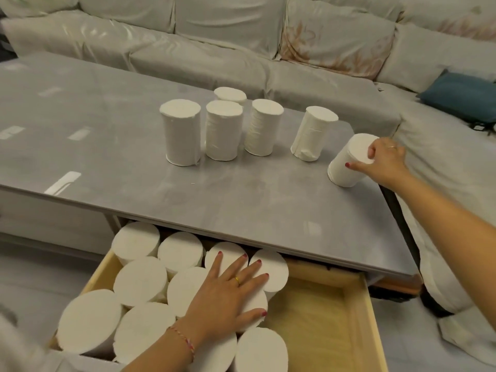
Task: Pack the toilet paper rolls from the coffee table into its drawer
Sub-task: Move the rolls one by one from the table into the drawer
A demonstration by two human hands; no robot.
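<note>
Several white toilet paper rolls (222, 130) stand upright on the grey coffee table (107, 146). At the table's right edge my right hand (386, 162) grips the top of one tilted roll (346, 167). Below the tabletop the wooden drawer (373, 326) is pulled out. Its left part is packed with several upright rolls (139, 280); its right part shows bare wood. My left hand (230, 288) lies flat, fingers spread, on top of the packed rolls.
A pale covered sofa (214, 49) wraps behind and to the right of the table, with a blue cushion (459, 95) at far right. The table's left half (53, 116) carries only light reflections. Tiled floor lies beside the drawer.
</note>
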